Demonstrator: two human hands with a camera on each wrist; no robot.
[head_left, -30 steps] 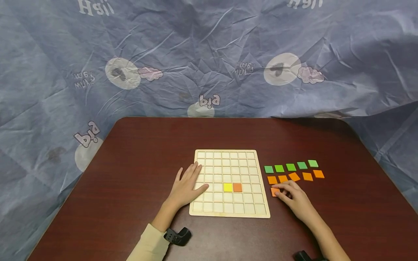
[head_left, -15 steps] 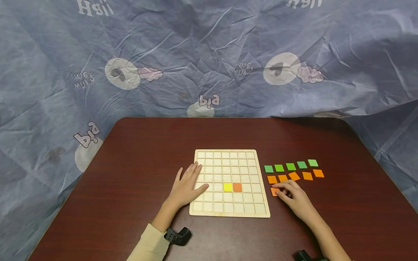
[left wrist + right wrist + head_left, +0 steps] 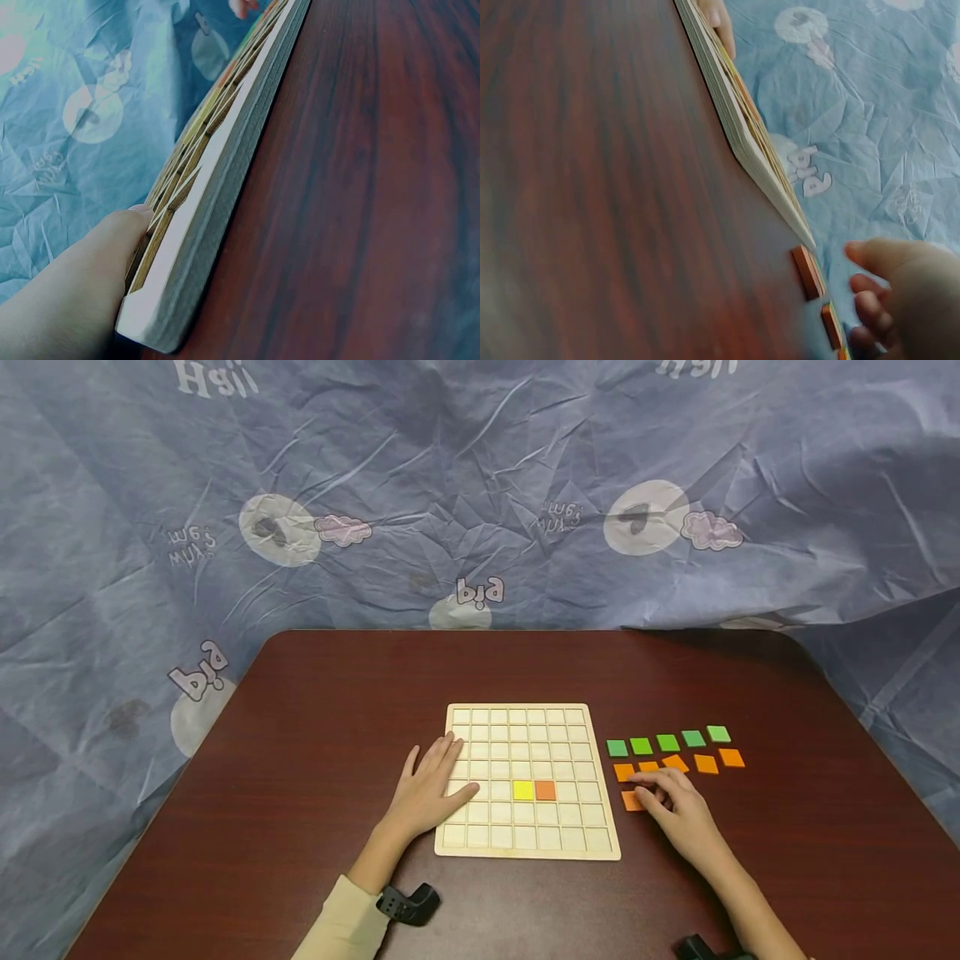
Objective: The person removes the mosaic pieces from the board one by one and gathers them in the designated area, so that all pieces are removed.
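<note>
My left hand (image 3: 427,785) rests with fingers spread on the left side of a pale wooden grid board (image 3: 528,857). Its thumb lies over the board's squares, and the left wrist view shows it at the board's edge. A yellow tile (image 3: 522,790) and a reddish-orange tile (image 3: 545,790) sit side by side in the grid. Right of the board, my right hand (image 3: 682,814) hovers over an orange tile (image 3: 630,802) lying on the table, partly hidden by the thumb. In the right wrist view, thumb and loosely curled fingers stand apart from that tile (image 3: 808,271), holding nothing.
Behind the right hand lie a row of orange tiles (image 3: 706,765) and a row of green tiles (image 3: 667,742), several in each. All rest on a dark red-brown table (image 3: 360,693). A wrinkled blue cloth (image 3: 420,552) hangs behind its far edge.
My right hand's index finger has lifted away from the thumb and off the near orange tile, which stays on the table. The left hand and the board keep their place.
</note>
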